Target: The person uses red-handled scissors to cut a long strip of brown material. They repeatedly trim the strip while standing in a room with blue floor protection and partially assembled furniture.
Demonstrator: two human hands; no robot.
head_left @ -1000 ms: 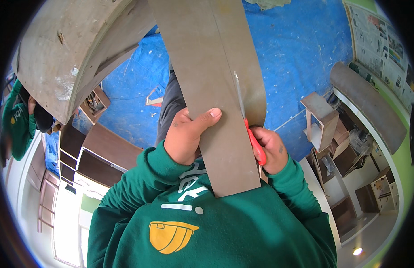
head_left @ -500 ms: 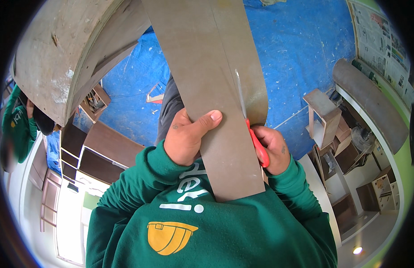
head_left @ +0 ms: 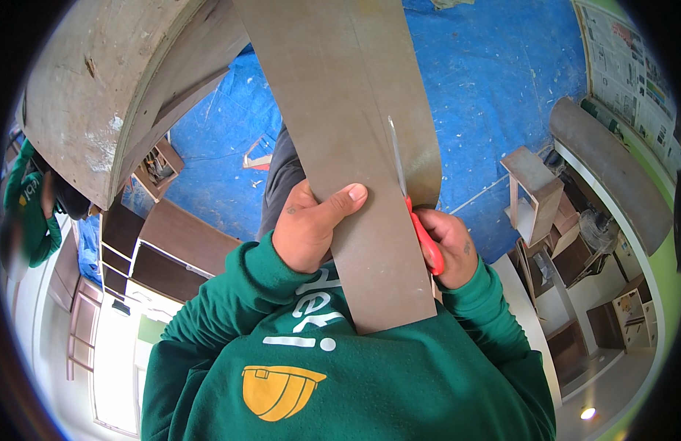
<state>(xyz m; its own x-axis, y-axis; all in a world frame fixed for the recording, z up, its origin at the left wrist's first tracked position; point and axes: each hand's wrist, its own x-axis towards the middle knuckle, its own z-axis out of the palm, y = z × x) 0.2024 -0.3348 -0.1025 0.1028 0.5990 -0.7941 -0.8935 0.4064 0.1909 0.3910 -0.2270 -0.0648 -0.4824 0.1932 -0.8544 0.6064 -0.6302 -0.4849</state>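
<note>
A long, thin brown sheet (head_left: 340, 125) stretches from my chest up past the top of the view, with a faint line running lengthwise on its far part. My left hand (head_left: 311, 224) grips its left edge, thumb flat on top and the fingers hidden underneath. At the right edge, my right hand (head_left: 451, 246) is closed around the red handle of a pair of scissors (head_left: 426, 242). One slim metal blade lies over the sheet, pointing away from me; the other is hidden. Right of the blade, the sheet's edge part curls downward.
A large curved wooden panel (head_left: 76, 95) stands at the upper left. Blue tarp (head_left: 502, 88) covers the floor. Wooden box frames (head_left: 533, 195) and a curved brown sheet (head_left: 612, 176) are at right. A person in a green sweatshirt (head_left: 31, 213) is at the far left.
The person at the far left has shifted slightly. My hands, the scissors and the sheet stay in nearly the same place.
</note>
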